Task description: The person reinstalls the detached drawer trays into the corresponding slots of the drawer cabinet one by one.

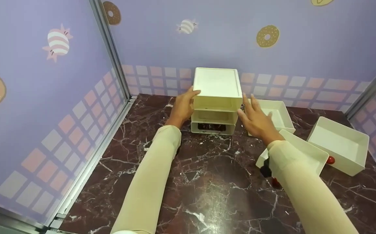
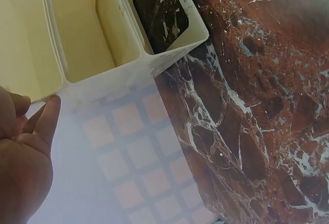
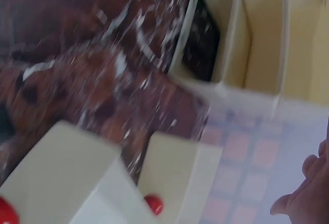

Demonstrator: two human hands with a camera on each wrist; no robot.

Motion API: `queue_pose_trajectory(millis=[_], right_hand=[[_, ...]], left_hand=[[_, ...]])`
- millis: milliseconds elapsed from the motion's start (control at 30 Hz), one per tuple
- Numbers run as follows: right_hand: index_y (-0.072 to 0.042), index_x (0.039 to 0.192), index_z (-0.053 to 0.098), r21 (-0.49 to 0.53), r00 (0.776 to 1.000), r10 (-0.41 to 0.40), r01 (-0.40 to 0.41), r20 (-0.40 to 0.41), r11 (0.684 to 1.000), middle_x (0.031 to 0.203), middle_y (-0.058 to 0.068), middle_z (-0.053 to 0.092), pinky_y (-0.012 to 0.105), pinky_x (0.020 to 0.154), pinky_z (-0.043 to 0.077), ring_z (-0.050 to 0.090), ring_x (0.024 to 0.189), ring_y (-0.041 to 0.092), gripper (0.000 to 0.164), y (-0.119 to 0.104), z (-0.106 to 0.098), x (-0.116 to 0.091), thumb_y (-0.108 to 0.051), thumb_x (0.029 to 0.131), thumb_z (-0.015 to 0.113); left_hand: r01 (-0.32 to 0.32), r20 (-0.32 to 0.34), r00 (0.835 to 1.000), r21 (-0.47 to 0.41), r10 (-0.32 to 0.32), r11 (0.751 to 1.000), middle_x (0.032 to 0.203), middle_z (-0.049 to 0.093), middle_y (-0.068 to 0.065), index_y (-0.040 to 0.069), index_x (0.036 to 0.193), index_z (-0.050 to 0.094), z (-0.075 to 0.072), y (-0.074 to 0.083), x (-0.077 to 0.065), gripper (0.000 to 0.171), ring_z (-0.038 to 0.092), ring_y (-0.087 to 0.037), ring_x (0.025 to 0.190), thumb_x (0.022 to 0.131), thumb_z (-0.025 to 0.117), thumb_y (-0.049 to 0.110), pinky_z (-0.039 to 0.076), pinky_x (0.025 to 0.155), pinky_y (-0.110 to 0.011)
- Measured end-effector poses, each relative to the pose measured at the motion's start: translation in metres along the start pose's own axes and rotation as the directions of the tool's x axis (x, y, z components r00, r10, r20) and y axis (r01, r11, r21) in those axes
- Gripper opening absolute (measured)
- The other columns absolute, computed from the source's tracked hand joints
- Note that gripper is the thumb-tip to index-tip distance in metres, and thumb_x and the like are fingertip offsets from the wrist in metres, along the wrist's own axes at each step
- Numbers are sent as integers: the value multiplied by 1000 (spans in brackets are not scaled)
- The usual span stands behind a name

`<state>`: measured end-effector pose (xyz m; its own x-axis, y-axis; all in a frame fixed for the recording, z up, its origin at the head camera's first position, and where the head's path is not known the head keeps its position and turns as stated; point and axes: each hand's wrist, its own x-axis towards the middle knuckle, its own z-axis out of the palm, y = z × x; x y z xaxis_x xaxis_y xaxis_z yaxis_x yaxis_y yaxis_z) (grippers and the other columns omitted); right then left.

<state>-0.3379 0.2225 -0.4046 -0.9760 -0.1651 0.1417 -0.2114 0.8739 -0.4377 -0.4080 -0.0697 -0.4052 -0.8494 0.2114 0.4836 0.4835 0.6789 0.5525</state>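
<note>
A white three-tier drawer cabinet (image 1: 218, 81) stands against the back wall, its slots facing me without drawers. My left hand (image 1: 182, 106) touches its upper left edge, with one fingertip on the top panel. In the left wrist view, that hand's fingertips (image 2: 50, 112) meet the cabinet's side edge. My right hand (image 1: 257, 120) is spread beside the cabinet's right side, its fingers extended and holding nothing. Through an opening in the lowest slot (image 2: 163, 16), dark marbled tabletop shows.
Three white drawers lie at right: one (image 1: 280, 112) behind my right hand, a tilted one (image 1: 308, 151) partly behind my sleeve, and another (image 1: 340, 143) farther right. A red ball (image 1: 330, 160) sits between two drawers. A black object (image 1: 265, 170) and another red thing (image 1: 275, 182) lie by the sleeve.
</note>
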Motion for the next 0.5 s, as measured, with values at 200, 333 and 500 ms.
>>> queue_pose_trajectory(millis=[200,333,500], right_hand=[[-16,166,5,8,998,-66,66,3,998,173,14,-3,77,120,4,32,148,51,79,-24,9,5,-63,105,25],[-12,166,9,-8,997,-74,74,-27,997,173,17,0,73,123,6,37,146,51,78,-27,12,5,-57,107,32],[-17,166,5,-14,998,-65,65,-20,998,173,12,-3,75,122,5,37,146,49,80,-24,13,3,-62,105,31]], left_hand=[[44,54,998,1,-44,999,159,43,-11,16,142,62,0,2,-1,54,51,-30,141,97,49,-10,40,121,-36],[104,117,988,-2,-103,995,165,34,-4,22,148,56,-3,3,1,59,44,-27,147,99,47,-9,35,123,-34],[158,185,970,19,-159,987,168,26,5,29,153,49,-5,5,3,65,37,-24,151,100,43,-9,32,125,-34]])
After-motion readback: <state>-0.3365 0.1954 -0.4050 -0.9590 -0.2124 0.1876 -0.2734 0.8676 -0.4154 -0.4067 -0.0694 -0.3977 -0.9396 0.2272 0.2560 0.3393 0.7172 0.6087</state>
